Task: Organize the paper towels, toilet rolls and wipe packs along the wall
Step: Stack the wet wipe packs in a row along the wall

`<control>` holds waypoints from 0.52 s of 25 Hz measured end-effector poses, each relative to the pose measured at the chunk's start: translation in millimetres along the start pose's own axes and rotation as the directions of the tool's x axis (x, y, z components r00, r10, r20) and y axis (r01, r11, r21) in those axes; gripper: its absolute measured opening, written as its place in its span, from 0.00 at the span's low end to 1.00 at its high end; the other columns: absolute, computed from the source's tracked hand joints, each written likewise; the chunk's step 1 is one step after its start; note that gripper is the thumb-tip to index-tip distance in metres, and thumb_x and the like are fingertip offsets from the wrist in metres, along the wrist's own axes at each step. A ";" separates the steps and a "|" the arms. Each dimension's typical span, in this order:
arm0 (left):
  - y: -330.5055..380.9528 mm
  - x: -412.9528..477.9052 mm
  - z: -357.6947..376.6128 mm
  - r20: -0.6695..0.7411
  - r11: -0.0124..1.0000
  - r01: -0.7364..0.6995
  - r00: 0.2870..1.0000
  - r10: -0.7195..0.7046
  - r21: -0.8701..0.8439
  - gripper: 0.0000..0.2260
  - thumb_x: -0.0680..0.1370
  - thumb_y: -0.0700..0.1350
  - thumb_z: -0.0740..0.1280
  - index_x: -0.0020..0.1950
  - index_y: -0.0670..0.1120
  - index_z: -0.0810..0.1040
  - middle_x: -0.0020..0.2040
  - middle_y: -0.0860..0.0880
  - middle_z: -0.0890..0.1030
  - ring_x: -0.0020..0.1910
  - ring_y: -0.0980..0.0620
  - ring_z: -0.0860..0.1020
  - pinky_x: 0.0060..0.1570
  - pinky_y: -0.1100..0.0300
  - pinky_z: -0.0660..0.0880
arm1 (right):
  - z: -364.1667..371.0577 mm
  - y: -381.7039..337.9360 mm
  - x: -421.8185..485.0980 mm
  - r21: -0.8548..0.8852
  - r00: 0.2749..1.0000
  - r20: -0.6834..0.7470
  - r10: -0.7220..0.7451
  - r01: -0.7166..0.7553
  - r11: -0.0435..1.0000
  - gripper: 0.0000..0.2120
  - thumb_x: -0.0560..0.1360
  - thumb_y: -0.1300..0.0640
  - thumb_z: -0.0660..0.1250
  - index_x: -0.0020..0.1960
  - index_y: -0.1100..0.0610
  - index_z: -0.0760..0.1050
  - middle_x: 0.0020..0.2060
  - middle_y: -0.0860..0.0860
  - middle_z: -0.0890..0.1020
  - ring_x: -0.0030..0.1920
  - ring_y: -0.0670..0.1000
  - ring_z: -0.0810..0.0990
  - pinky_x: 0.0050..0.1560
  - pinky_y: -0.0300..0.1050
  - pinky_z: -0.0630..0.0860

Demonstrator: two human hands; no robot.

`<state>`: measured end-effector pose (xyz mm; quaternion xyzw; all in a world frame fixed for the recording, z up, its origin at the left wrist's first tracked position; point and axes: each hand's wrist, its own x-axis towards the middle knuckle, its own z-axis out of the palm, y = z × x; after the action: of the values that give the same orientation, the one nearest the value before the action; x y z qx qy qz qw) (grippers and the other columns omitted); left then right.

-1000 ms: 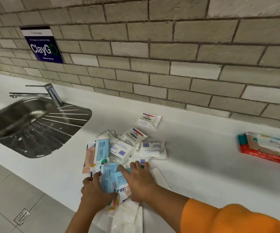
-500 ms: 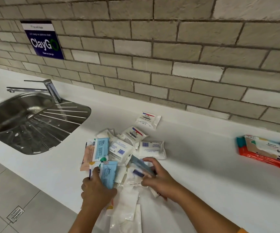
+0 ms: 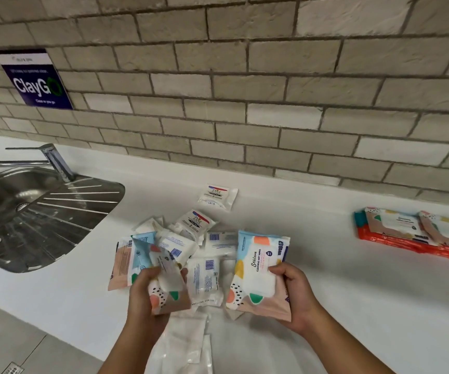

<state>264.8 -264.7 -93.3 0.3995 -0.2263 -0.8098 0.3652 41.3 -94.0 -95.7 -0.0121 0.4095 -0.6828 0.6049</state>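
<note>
Gripping a colourful wipe pack (image 3: 258,268) by its right edge, a person's right hand (image 3: 296,295) holds it above the near side of a white counter (image 3: 326,279), while the left hand (image 3: 147,295) clasps a second pack (image 3: 168,282), tilted, to its left. Beyond them lies a loose pile of packs (image 3: 191,244); a flat stack of wipe packs (image 3: 417,233) sits far right by the brick wall (image 3: 272,103), a steel sink (image 3: 29,211) at left.
</note>
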 end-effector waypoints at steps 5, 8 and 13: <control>-35.7 -2.2 40.3 0.110 0.973 0.209 0.974 -0.199 -0.099 0.23 0.71 0.45 0.70 0.66 0.45 0.80 0.57 0.39 0.86 0.49 0.40 0.87 0.43 0.46 0.84 | -17.8 -14.3 -17.5 0.061 0.998 -0.057 -0.035 0.038 0.997 0.22 0.67 0.57 0.63 0.57 0.59 0.86 0.59 0.63 0.85 0.51 0.67 0.86 0.45 0.63 0.83; -64.6 -4.4 67.9 0.160 0.960 0.279 0.948 -0.275 0.002 0.20 0.75 0.49 0.68 0.67 0.45 0.80 0.62 0.38 0.84 0.54 0.37 0.85 0.43 0.43 0.84 | -36.4 -28.4 -33.0 0.110 0.996 -0.075 -0.048 0.056 0.992 0.22 0.70 0.57 0.62 0.59 0.60 0.85 0.60 0.64 0.84 0.52 0.69 0.85 0.44 0.64 0.83; -116.4 -17.6 105.2 0.207 0.964 0.170 0.955 -0.212 0.203 0.22 0.81 0.63 0.59 0.65 0.54 0.82 0.62 0.43 0.84 0.58 0.39 0.84 0.44 0.45 0.83 | -80.6 -53.2 -62.5 0.074 0.983 -0.137 -0.120 0.131 0.989 0.19 0.76 0.55 0.69 0.65 0.59 0.81 0.62 0.64 0.83 0.59 0.68 0.83 0.54 0.63 0.81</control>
<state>138.8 -169.8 -100.7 0.3564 -0.3004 -0.8574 0.2185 -26.6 -1.4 -88.8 0.0324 0.4184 -0.7355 0.5320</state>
